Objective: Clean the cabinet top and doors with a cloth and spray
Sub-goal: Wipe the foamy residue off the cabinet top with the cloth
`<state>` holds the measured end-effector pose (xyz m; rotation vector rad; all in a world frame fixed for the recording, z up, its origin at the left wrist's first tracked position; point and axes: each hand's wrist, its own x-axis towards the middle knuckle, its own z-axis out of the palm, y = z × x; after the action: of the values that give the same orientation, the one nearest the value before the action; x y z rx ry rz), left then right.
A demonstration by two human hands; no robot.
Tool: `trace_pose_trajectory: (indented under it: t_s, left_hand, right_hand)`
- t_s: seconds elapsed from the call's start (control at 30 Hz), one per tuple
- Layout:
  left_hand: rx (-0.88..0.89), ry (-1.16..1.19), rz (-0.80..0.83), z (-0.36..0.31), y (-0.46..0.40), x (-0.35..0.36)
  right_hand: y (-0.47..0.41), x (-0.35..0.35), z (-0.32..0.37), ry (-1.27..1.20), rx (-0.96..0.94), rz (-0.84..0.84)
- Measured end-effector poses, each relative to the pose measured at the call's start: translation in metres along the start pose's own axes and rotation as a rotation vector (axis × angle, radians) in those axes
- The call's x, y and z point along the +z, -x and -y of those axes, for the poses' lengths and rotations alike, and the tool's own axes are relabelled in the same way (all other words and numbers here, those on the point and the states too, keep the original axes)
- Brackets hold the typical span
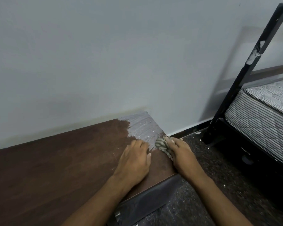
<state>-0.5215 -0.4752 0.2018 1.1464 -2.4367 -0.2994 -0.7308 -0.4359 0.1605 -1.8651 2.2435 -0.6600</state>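
The top-wiping step is in hand: the right hand (180, 151) presses a bunched striped cloth (162, 145) onto the cabinet top (55, 160) at its two o'clock corner. The left hand (134, 160) rests flat, empty, beside the grey smear (144, 128), which likely needs scrubbing next.

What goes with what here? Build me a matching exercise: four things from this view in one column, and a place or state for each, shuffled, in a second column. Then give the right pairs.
Things
1. cloth
2. left hand
3. grey smeared patch
4. mattress

Places or states
A. lies on the black bed frame at the right
B. covers the far right corner of the cabinet top
C. bunched under the right hand
D. rests flat on the brown wood, holding nothing

Pairs: 1-C, 2-D, 3-B, 4-A
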Motion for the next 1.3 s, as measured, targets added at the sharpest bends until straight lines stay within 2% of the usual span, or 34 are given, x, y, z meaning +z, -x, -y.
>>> trace_pose_trajectory:
  t_s: [0.07,0.17,0.3,0.4,0.5,0.57,0.73,0.9,1.03,1.17,1.3]
  left_hand:
    - [-0.002,0.002,-0.009,0.004,-0.001,0.001]
    - [-0.005,0.001,-0.003,0.009,0.0,0.001]
    - [-0.015,-0.017,0.013,0.016,-0.001,-0.002]
    - [-0.028,-0.057,-0.001,0.023,0.0,-0.005]
    - [-0.063,-0.068,-0.028,0.033,-0.001,-0.009]
    - [-0.074,-0.079,-0.044,0.037,-0.004,-0.012]
    - [-0.074,-0.09,-0.032,0.04,-0.004,-0.018]
    - [-0.131,-0.083,-0.045,0.049,-0.009,-0.018]
    - [-0.128,-0.109,-0.036,0.059,-0.015,-0.022]
    - [-0.152,-0.119,-0.027,0.069,-0.021,-0.026]
    - [-0.182,-0.118,-0.048,0.08,-0.028,-0.029]
  right_hand:
    - [0.025,0.003,0.002,0.106,-0.072,0.0]
    - [0.033,0.006,0.007,0.112,-0.126,-0.025]
    - [-0.034,0.014,0.002,0.081,-0.082,0.029]
    - [-0.053,0.021,0.028,0.061,-0.059,0.041]
    - [-0.014,0.025,0.066,0.005,-0.237,0.084]
    - [-0.002,0.024,0.065,0.003,-0.307,0.111]
    - [-0.05,0.017,0.051,0.044,-0.135,0.041]
    - [-0.027,0.03,0.086,0.032,-0.322,0.138]
    - [-0.073,0.034,0.077,0.081,-0.256,0.096]
    - [-0.102,0.051,0.105,0.076,-0.179,0.11]
    - [-0.097,0.056,0.104,0.027,-0.396,0.156]
